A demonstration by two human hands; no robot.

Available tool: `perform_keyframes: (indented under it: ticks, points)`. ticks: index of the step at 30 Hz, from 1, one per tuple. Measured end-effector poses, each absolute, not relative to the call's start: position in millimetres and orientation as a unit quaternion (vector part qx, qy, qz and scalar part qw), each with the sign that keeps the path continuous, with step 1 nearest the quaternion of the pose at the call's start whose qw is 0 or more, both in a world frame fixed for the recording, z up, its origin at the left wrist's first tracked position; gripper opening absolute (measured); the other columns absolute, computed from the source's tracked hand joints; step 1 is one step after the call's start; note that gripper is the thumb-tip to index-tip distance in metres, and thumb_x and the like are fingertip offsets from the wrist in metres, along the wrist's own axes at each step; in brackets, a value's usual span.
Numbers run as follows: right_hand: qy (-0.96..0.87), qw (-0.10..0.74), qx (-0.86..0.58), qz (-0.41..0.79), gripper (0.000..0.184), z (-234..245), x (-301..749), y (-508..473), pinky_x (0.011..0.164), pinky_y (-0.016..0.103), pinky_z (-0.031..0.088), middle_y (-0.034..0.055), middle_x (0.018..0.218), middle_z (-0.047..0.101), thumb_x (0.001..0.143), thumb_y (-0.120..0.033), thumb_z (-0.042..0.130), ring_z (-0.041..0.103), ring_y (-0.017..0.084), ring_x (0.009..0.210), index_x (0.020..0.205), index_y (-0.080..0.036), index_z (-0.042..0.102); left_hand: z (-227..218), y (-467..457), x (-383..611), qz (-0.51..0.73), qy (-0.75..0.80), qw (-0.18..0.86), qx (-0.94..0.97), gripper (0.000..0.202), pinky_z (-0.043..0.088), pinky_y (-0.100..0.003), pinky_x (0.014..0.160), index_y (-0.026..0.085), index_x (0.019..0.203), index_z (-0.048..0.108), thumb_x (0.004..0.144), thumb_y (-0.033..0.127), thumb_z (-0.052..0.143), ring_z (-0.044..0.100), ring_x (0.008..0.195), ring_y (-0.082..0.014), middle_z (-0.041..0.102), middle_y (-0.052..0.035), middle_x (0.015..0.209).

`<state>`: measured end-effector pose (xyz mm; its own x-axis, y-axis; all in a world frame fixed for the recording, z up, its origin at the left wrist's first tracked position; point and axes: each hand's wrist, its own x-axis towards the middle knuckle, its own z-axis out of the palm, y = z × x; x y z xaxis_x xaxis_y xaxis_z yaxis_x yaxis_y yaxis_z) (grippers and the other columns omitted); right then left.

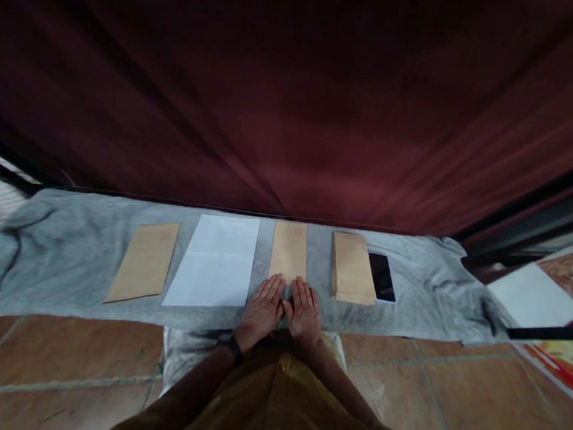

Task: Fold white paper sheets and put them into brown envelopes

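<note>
Where the envelope (289, 252) lies, paper (215, 262) and stack (353, 268) flank.

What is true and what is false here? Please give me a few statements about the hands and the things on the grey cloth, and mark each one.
1. The left hand and right hand lie flat, palms down, on the grey cloth. True.
2. The right hand holds the phone. False: it lies untouched beside the stack of envelopes.
3. The fingers reach the near edge of the middle brown envelope. True.
4. The white sheet lies right of the stack. False: it lies left of the middle envelope.
5. A dark wristband sits on the left wrist. True.
</note>
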<state>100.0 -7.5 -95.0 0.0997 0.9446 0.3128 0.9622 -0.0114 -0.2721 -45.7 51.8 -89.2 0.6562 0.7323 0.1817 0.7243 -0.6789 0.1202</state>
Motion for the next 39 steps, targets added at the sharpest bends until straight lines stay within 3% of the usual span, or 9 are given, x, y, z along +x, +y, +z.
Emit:
perform_keyframes:
  ticks: [5, 12, 16, 22, 28, 34, 39]
  points:
    - [-0.676, 0.207, -0.706, -0.038, 0.059, -97.8, 105.2, -10.8, 0.12, 0.048, 0.031, 0.02, 0.157, 0.045, 0.106, -0.038, 0.042, 0.042, 0.03, 0.146, 0.155, -0.006, 0.04, -87.0, 51.3, -52.9, 0.111, 0.426, 0.012, 0.898, 0.061, 0.03, -0.046, 0.125, 0.006, 0.153, 0.041, 0.098, 0.034, 0.044, 0.032, 0.153, -0.0262, 0.041, -0.0174, 0.161]
    - [-0.667, 0.22, -0.71, -0.04, 0.055, -96.3, 110.3, -14.1, 0.119, 0.051, 0.032, 0.0211, 0.155, 0.048, 0.107, -0.034, 0.036, 0.044, 0.031, 0.144, 0.151, -0.003, 0.045, -81.9, 52.0, -59.2, 0.092, 0.439, 0.006, 0.894, 0.067, 0.03, -0.047, 0.124, 0.001, 0.151, 0.041, 0.1, 0.044, 0.043, 0.031, 0.153, -0.0293, 0.039, -0.0226, 0.161]
    - [-0.659, 0.226, -0.717, -0.028, 0.054, -90.4, 103.4, -8.4, 0.12, 0.051, 0.032, 0.0197, 0.155, 0.048, 0.106, -0.034, 0.038, 0.044, 0.03, 0.145, 0.151, -0.004, 0.046, -82.7, 51.6, -58.1, 0.084, 0.436, -0.001, 0.896, 0.065, 0.03, -0.048, 0.124, 0.001, 0.152, 0.04, 0.099, 0.04, 0.042, 0.03, 0.154, -0.0301, 0.039, -0.0221, 0.161]
    - [-0.707, 0.215, -0.673, 0.018, 0.051, -86.0, 83.4, 0.2, 0.122, 0.043, 0.033, 0.0122, 0.156, 0.049, 0.106, -0.036, 0.042, 0.041, 0.024, 0.148, 0.15, -0.011, 0.049, -88.0, 52.2, -61.0, 0.071, 0.429, -0.008, 0.9, 0.063, 0.027, -0.048, 0.126, 0.002, 0.154, 0.036, 0.093, 0.018, 0.038, 0.025, 0.155, -0.0277, 0.037, -0.02, 0.162]
    - [-0.681, 0.219, -0.699, 0.009, 0.053, -90.5, 99.4, -6.2, 0.121, 0.045, 0.034, 0.0139, 0.156, 0.049, 0.105, -0.034, 0.042, 0.042, 0.026, 0.147, 0.152, -0.009, 0.047, -81.3, 50.0, -56.3, 0.097, 0.429, 0.0, 0.898, 0.06, 0.028, -0.05, 0.126, 0.002, 0.155, 0.036, 0.099, 0.025, 0.037, 0.028, 0.154, -0.0282, 0.037, -0.0205, 0.162]
    - [-0.688, 0.199, -0.698, 0.016, 0.054, -91.4, 110.3, -9.6, 0.123, 0.046, 0.029, 0.0153, 0.156, 0.048, 0.101, -0.023, 0.041, 0.041, 0.025, 0.147, 0.153, -0.008, 0.044, -76.2, 49.4, -37.1, 0.091, 0.344, 0.038, 0.934, 0.058, 0.032, -0.04, 0.125, 0.009, 0.156, 0.036, 0.099, 0.019, 0.037, 0.031, 0.153, -0.0215, 0.04, -0.0124, 0.163]
    - [-0.676, 0.207, -0.707, 0.013, 0.052, -89.1, 108.9, -9.9, 0.123, 0.047, 0.03, 0.0146, 0.154, 0.051, 0.102, -0.024, 0.042, 0.043, 0.026, 0.146, 0.152, -0.009, 0.047, -76.8, 51.3, -42.0, 0.084, 0.356, 0.039, 0.93, 0.056, 0.032, -0.043, 0.125, 0.011, 0.155, 0.039, 0.101, 0.026, 0.038, 0.033, 0.152, -0.0223, 0.043, -0.012, 0.161]
